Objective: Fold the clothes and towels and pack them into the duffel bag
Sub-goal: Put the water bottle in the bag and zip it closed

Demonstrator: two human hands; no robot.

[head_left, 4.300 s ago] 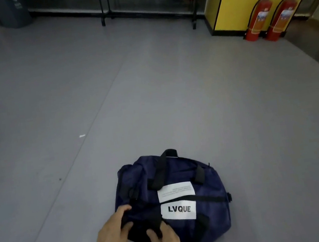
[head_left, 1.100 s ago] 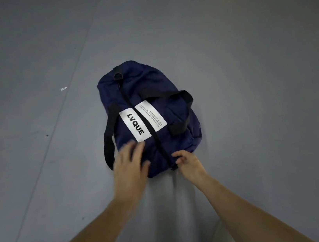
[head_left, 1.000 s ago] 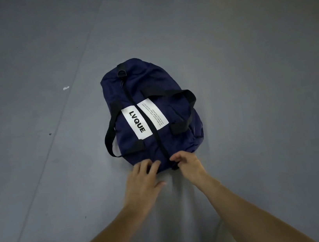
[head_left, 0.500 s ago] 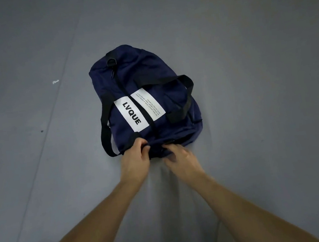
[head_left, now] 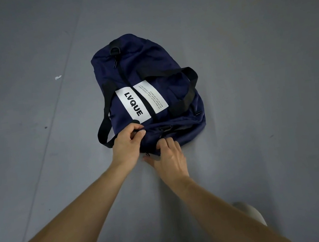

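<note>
A navy duffel bag point(head_left: 147, 71) with black straps and a white "LVQUE" label lies on the grey floor, its long zip shut and running away from me. My left hand point(head_left: 128, 145) pinches the fabric at the bag's near end, by the left strap. My right hand point(head_left: 170, 158) rests against the near end wall, fingertips on the fabric below a black buckle; whether it holds a zip pull is hidden. No loose clothes or towels are in view.
Bare grey floor point(head_left: 259, 65) surrounds the bag. A small white scrap point(head_left: 58, 77) lies to the left. The toe of a light shoe point(head_left: 251, 212) shows at the lower right.
The bag has been turned so its end faces me. Over the last second my left hand went from flat on the bag to pinching its near end; my right hand stayed at that end.
</note>
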